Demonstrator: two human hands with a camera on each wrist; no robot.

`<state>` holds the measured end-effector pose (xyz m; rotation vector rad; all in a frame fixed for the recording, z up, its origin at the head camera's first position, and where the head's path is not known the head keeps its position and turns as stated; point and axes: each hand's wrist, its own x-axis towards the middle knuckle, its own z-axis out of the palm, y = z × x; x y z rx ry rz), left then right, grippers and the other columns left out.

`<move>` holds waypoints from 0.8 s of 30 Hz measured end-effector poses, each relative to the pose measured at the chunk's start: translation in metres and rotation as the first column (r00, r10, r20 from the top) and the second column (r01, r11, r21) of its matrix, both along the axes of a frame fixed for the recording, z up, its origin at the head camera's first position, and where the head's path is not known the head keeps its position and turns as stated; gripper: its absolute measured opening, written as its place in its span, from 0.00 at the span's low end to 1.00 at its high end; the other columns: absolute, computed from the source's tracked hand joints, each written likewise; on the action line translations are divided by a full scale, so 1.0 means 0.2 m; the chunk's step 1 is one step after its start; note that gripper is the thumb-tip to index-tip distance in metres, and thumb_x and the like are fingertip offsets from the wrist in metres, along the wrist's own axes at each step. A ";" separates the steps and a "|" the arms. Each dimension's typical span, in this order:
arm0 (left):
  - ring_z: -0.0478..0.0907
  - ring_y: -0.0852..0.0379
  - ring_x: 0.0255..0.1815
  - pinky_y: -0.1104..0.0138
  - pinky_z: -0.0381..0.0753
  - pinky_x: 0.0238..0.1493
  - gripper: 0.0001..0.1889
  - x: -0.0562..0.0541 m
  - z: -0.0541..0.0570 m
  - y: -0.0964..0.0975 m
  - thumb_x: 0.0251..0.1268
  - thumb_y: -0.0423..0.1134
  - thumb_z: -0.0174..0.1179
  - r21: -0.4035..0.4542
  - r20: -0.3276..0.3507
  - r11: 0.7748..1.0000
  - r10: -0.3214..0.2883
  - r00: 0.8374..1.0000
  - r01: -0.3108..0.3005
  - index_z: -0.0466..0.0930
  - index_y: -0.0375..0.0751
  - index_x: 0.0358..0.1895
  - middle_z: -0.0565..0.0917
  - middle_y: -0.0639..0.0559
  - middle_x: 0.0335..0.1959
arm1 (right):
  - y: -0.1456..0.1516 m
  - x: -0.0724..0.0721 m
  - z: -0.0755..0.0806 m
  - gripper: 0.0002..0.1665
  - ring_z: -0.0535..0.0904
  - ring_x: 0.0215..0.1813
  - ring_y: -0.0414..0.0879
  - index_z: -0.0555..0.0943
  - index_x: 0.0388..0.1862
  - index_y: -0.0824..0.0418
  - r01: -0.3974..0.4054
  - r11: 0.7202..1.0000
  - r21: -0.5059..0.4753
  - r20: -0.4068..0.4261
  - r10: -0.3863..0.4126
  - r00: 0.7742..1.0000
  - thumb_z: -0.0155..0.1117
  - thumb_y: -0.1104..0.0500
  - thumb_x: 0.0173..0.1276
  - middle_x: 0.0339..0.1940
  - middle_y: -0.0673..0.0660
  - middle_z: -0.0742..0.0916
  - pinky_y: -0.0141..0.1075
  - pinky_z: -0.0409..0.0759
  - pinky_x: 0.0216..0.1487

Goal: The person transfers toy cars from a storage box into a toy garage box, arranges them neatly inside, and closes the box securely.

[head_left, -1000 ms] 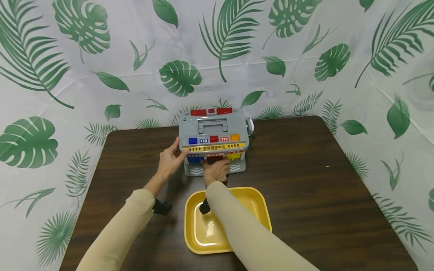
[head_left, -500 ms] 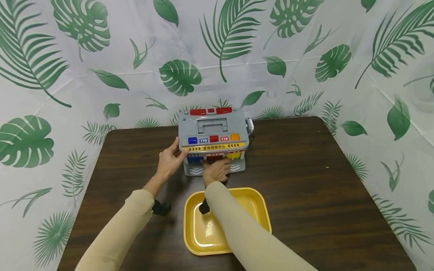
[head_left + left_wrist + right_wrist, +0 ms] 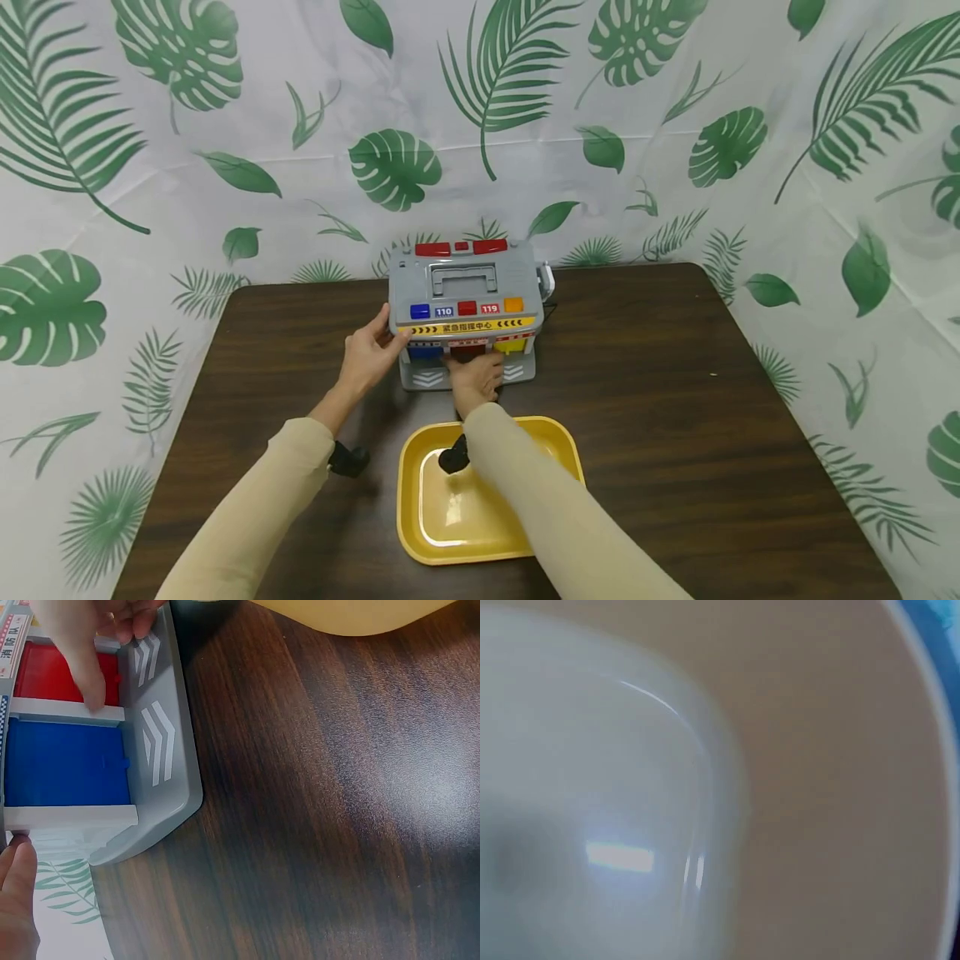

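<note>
A grey toy emergency station [image 3: 517, 279] with a folded carry handle and coloured buttons stands at the back of the table. My left hand [image 3: 367, 358] holds its left front corner, thumb on the yellow front strip and fingers along the side. In front of the middle bay is my right hand [image 3: 477, 379]. In the left wrist view, the right thumb touches the white post beside the red door [image 3: 45, 675], while the other fingers bend over the grey ramp. The blue door [image 3: 67, 765] is down. Part of the red door is hidden behind the right hand.
A yellow tray [image 3: 450, 517] lies in front of the toy, under the right forearm. The right wrist view shows only a blurred close-up of the tray [image 3: 840, 787]. Behind the dark wooden table [image 3: 660, 417] hangs a leaf-print cloth [image 3: 300, 192].
The head view has shifted slightly. Both hands keep their places at the toy station, and the right wrist has turned a little.
</note>
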<state>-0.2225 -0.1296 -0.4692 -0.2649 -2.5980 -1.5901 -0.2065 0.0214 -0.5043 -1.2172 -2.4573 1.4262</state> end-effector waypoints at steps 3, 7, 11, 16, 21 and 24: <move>0.78 0.45 0.54 0.59 0.79 0.49 0.35 -0.01 0.00 0.00 0.63 0.40 0.61 0.003 0.016 1.000 -0.001 1.000 0.001 0.56 0.31 0.70 0.71 0.37 0.63 | 0.06 0.02 0.04 0.45 0.64 0.66 0.66 0.61 0.65 0.70 -0.076 0.988 -0.132 -0.061 0.069 0.996 0.72 0.52 0.56 0.63 0.72 0.70 0.57 0.63 0.66; 0.78 0.44 0.55 0.57 0.79 0.50 0.35 -0.01 0.00 -0.01 0.63 0.40 0.61 0.020 0.026 1.000 -0.002 1.000 0.002 0.57 0.31 0.70 0.73 0.35 0.61 | 0.22 0.00 -0.05 0.37 0.71 0.60 0.58 0.63 0.64 0.70 -0.219 0.905 -0.364 -0.170 0.166 0.971 0.66 0.56 0.62 0.60 0.67 0.74 0.48 0.72 0.60; 0.76 0.42 0.57 0.55 0.77 0.54 0.35 -0.02 0.00 -0.01 0.63 0.40 0.61 0.015 0.033 1.000 -0.012 0.999 0.011 0.58 0.30 0.69 0.73 0.34 0.61 | 0.44 0.01 -0.14 0.34 0.75 0.49 0.52 0.63 0.65 0.68 -0.343 0.795 -0.500 -0.238 0.255 0.937 0.62 0.55 0.66 0.54 0.63 0.77 0.43 0.79 0.48; 0.66 0.42 0.66 0.50 0.70 0.62 0.43 0.00 0.03 -0.02 0.65 0.49 0.58 -0.133 0.036 0.989 -0.055 0.998 0.059 0.46 0.35 0.74 0.62 0.36 0.69 | 0.66 0.21 0.16 0.32 0.69 0.59 0.57 0.53 0.72 0.71 -0.372 0.774 -0.512 -0.212 0.306 0.928 0.48 0.60 0.74 0.65 0.70 0.68 0.42 0.77 0.54; 0.49 0.43 0.74 0.47 0.55 0.70 0.45 0.05 0.13 -0.10 0.66 0.54 0.55 -0.281 0.032 0.947 -0.154 0.988 0.157 0.37 0.45 0.76 0.46 0.45 0.76 | 0.89 0.33 0.28 0.31 0.67 0.59 0.54 0.53 0.71 0.71 -0.411 0.795 -0.446 -0.226 0.344 0.911 0.45 0.60 0.76 0.63 0.68 0.67 0.42 0.74 0.58; 0.40 0.46 0.77 0.44 0.50 0.70 0.45 0.11 0.22 -0.15 0.65 0.55 0.56 -0.338 0.015 0.909 -0.253 0.967 0.243 0.37 0.48 0.76 0.43 0.50 0.77 | 1.00 0.37 0.33 0.29 0.66 0.61 0.52 0.54 0.71 0.69 -0.478 0.814 -0.331 -0.260 0.408 0.875 0.45 0.58 0.76 0.60 0.64 0.68 0.46 0.70 0.63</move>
